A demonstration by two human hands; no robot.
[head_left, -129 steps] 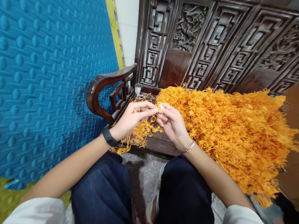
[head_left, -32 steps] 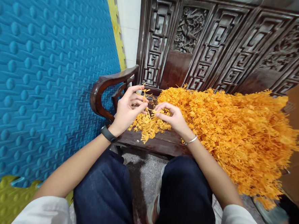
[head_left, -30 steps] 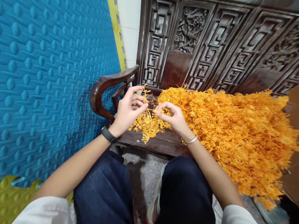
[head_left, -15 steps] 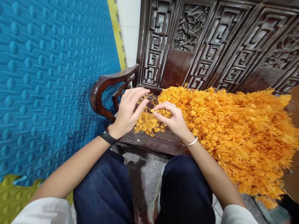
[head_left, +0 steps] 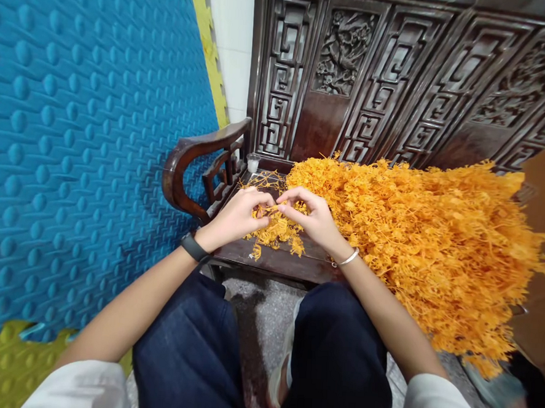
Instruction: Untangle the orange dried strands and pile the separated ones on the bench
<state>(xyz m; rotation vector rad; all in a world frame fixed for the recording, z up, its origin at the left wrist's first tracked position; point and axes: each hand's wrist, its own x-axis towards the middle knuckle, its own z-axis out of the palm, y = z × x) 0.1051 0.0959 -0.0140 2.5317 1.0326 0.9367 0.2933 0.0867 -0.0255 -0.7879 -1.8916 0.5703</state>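
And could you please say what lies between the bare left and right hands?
In the head view, a thin, orange, plastic-looking stem bridges the left hand and right hand.

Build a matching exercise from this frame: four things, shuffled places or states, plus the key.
Things
1. Large heap of bright orange, branching sprigs
2. Blue, studded mat
3. Small, whitish cup-like container
4. Bare right hand

Places or states
A. Fingertips pinching a thin orange strand
B. Near where the curved, dark wooden armrest meets the carved wooden backrest
C. Fills the picture's left side
D. Piled right of both hands

Pairs: 1-D, 2-C, 3-B, 4-A
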